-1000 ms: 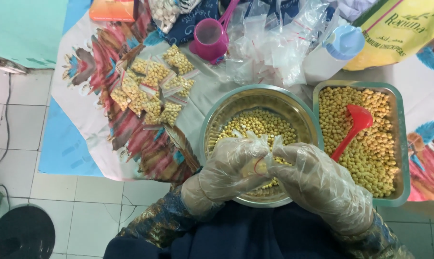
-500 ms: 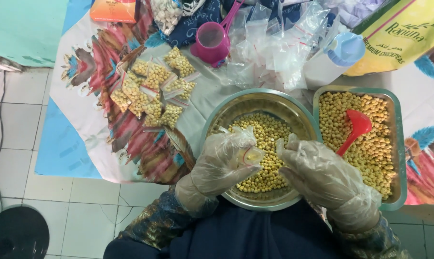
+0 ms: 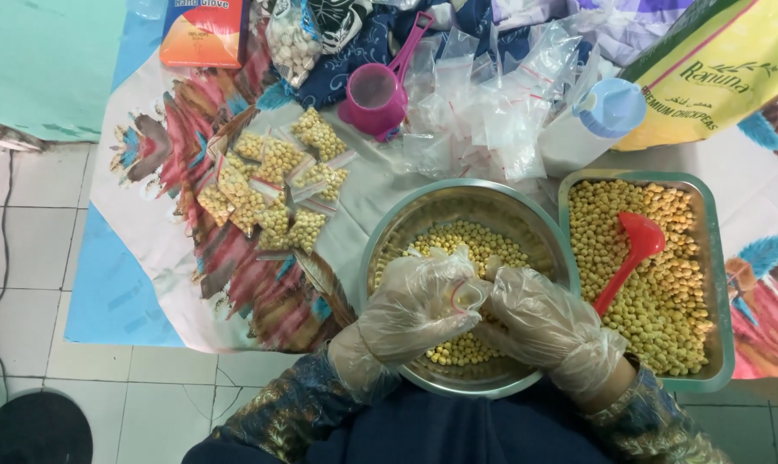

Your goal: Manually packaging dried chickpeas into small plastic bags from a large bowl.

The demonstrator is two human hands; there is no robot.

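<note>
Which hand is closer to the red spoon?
Right. The right hand sits just left of the red spoon, beside its handle; the left hand is farther, across the round bowl.

Clear, crinkled plastic gloves cover both hands; dark blue sleeves carry a gold-green leafy pattern

Near the table's left edge, a heap of small filled packets on the patterned cloth. Toward the far edge, an orange box, a pink measuring cup, loose empty clear bags, a white bottle with blue cap. At the far right corner, a yellow-green sack.
</note>
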